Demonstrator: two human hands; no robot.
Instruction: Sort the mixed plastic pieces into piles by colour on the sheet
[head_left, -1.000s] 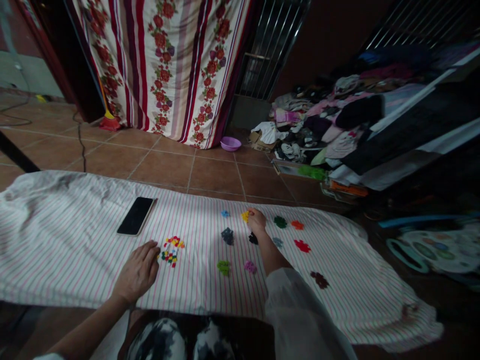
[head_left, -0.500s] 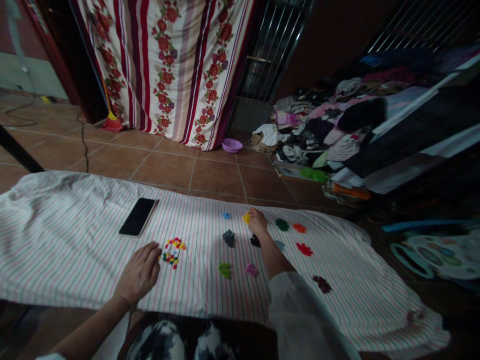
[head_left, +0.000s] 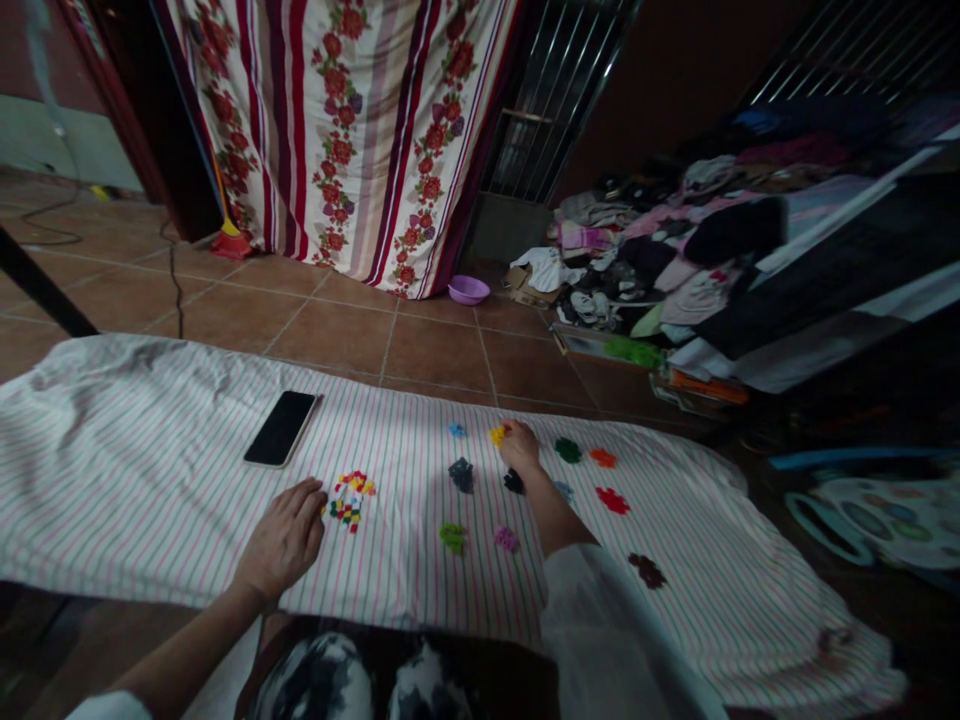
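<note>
On the striped cloth (head_left: 397, 580), my left hand (head_left: 281, 535) rests palm down, fingertips at the left edge of a patch of small multicoloured pieces (head_left: 349, 505). My right hand (head_left: 520, 445) has its fingers pressed together at a small yellow pile (head_left: 497, 435); whether a piece is between them is hidden. Around it lie piles of light blue (head_left: 457, 430), dark grey (head_left: 461, 475), black (head_left: 514, 481), dark green (head_left: 568, 450) and orange pieces (head_left: 603, 457). Nearer me are lime green (head_left: 452, 537) and pink piles (head_left: 505, 539), with red (head_left: 613, 500) and brown ones (head_left: 647, 571) to the right.
A dark-screened phone (head_left: 281, 429) lies on the cloth at the left. Beyond the cloth's far edge are a purple basin (head_left: 468, 290), a floral curtain (head_left: 337, 150), a red broom (head_left: 231, 242) and heaped clothes (head_left: 645, 250) on the tiled floor.
The view has shifted slightly. Both hands stay in nearly the same places, my right one still at the yellow pile and my left one beside the multicoloured pieces.
</note>
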